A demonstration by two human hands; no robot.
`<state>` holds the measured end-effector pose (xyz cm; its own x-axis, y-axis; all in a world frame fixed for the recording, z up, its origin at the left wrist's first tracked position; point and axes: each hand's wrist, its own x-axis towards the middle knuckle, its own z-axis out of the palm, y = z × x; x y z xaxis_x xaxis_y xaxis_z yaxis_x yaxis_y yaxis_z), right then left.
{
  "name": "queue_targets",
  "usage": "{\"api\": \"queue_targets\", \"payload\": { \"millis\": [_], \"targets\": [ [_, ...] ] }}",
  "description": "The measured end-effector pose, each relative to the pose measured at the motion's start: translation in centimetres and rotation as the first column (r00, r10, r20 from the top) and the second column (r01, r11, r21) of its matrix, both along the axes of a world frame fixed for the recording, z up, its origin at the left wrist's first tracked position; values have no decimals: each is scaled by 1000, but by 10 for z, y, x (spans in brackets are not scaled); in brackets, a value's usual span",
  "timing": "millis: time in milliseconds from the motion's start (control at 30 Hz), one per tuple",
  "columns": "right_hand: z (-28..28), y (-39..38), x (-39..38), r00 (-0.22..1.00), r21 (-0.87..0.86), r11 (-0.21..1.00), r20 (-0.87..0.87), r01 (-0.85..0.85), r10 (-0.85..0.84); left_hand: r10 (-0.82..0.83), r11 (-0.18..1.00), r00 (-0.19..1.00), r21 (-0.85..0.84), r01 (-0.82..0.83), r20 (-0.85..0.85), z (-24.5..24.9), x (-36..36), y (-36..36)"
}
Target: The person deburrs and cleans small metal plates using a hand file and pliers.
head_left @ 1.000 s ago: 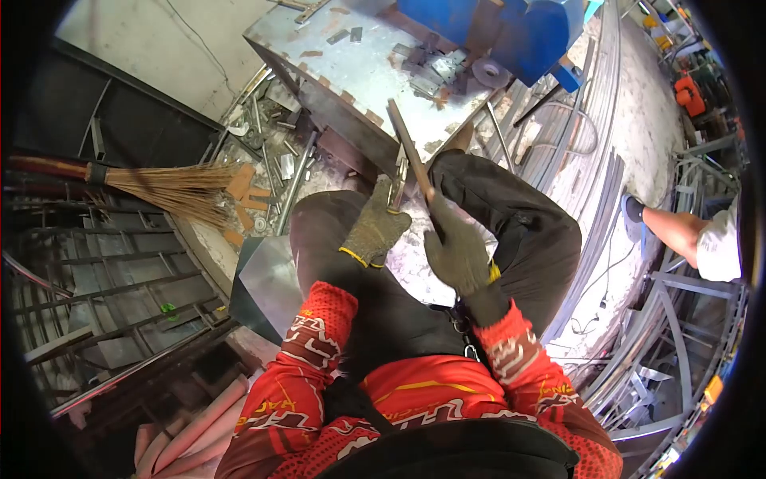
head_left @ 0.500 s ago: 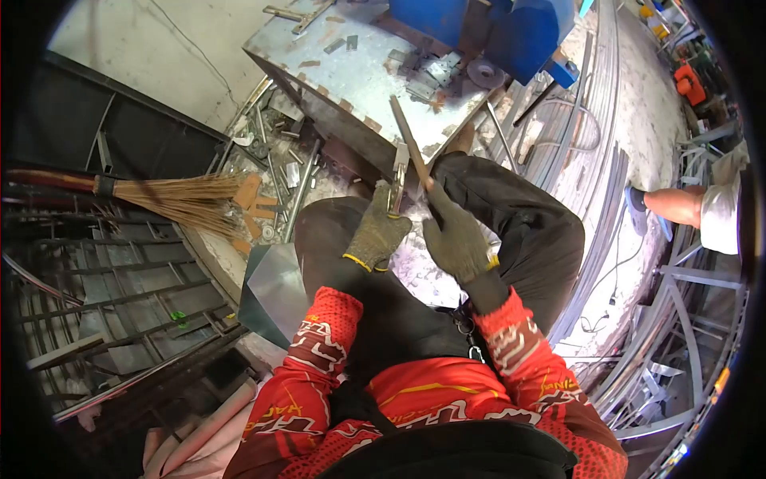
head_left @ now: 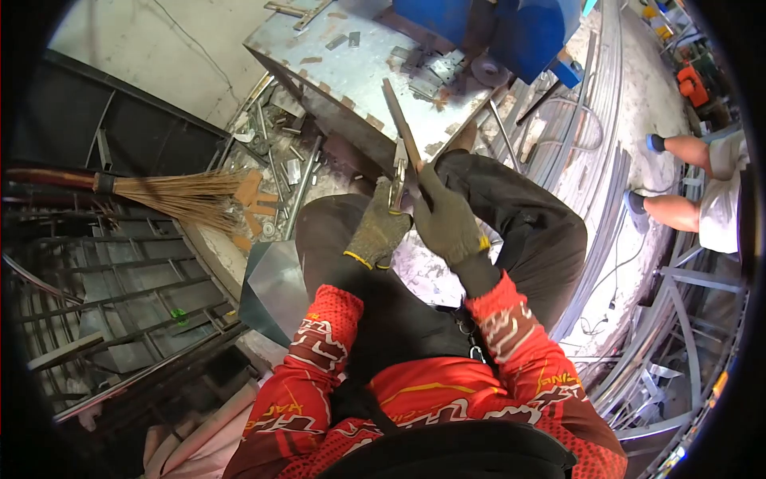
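Observation:
My left hand (head_left: 377,230), in a grey-green work glove, is closed around silver locking pliers (head_left: 397,182) whose jaws point forward; a small metal piece seems to be at their tip, partly hidden. My right hand (head_left: 451,227), gloved alike, grips the rear end of a long flat brownish file (head_left: 400,116). The file slants forward and left, crossing right beside the plier jaws and appearing to touch there. Both hands are above the gap between my bent knees. The file's handle is mostly covered by my right glove.
A metal-topped table (head_left: 319,60) carries scraps (head_left: 435,77) and a disc (head_left: 488,70) beside a blue machine (head_left: 531,36). A straw broom (head_left: 175,195) and metal offcuts lie left. Long metal bars (head_left: 586,160) run along the floor at right; a person's legs (head_left: 674,209) stand beyond.
My right hand has slid the file forward and slightly left along the plier jaws. The left hand stays almost still. At right, a second leg of the other person now shows.

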<state>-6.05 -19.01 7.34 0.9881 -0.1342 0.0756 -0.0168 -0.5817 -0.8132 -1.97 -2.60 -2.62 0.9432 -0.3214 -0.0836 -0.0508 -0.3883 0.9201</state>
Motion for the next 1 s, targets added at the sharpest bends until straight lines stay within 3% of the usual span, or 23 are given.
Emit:
{"api": "queue_targets", "payload": {
  "millis": [33,100,133,167,200,233,267,333,400,467,533,600,667,733,767,800,833,1000],
  "targets": [
    [-5,-2,-23,1000,-22,1000,23,1,-1,3,1000,1000,-5,-3,-5,-1,1,2],
    [-4,-4,-59,999,-43,999,34,-5,7,-110,980,994,162,113,-28,0,3,9],
    [6,-5,-74,993,19,1000,-121,-2,5,-105,981,994,160,110,-37,3,1,11],
    [12,-7,-81,962,80,997,-273,18,5,-77,992,979,86,94,-189,23,1,8],
    [7,-7,-79,961,79,997,-276,25,-3,-64,997,940,15,73,-334,36,1,5],
    [-1,-6,-67,987,40,999,-163,6,1,-82,995,978,43,92,-189,-4,2,9],
    [-5,-5,-51,999,1,1000,-46,-12,12,-87,994,979,44,96,-183,4,4,6],
    [3,-2,-7,999,-52,999,-50,-9,6,-93,995,928,-52,79,-361,26,4,3],
    [-7,2,28,996,14,1000,82,-16,15,-66,998,965,-23,62,-252,1,3,5],
    [5,2,25,995,43,999,96,-11,7,-83,985,992,157,68,93,-10,2,4],
    [18,0,-4,991,14,1000,-133,-22,24,-147,968,989,208,140,16,-1,9,8],
    [4,-4,-49,994,-16,1000,-105,-15,13,-94,996,933,-39,86,-348,27,3,8],
    [-8,-7,-78,1000,34,999,-10,-19,20,-115,993,906,-43,107,-407,16,-1,9],
    [-10,-9,-70,998,-6,1000,63,-16,16,-25,996,981,-87,8,-192,2,-5,4],
    [-8,-10,-54,996,-24,999,83,-23,25,-37,999,990,-6,37,-136,-5,-2,4],
    [-5,-8,-34,994,-39,999,102,-32,35,-40,999,991,-5,40,-126,-3,0,2],
    [7,-6,-11,998,-67,997,-58,-28,24,-33,999,994,6,34,-102,0,0,-1],
    [6,-1,26,998,-93,996,63,-4,10,-85,988,991,135,70,106,-7,2,2]
  ]
}}
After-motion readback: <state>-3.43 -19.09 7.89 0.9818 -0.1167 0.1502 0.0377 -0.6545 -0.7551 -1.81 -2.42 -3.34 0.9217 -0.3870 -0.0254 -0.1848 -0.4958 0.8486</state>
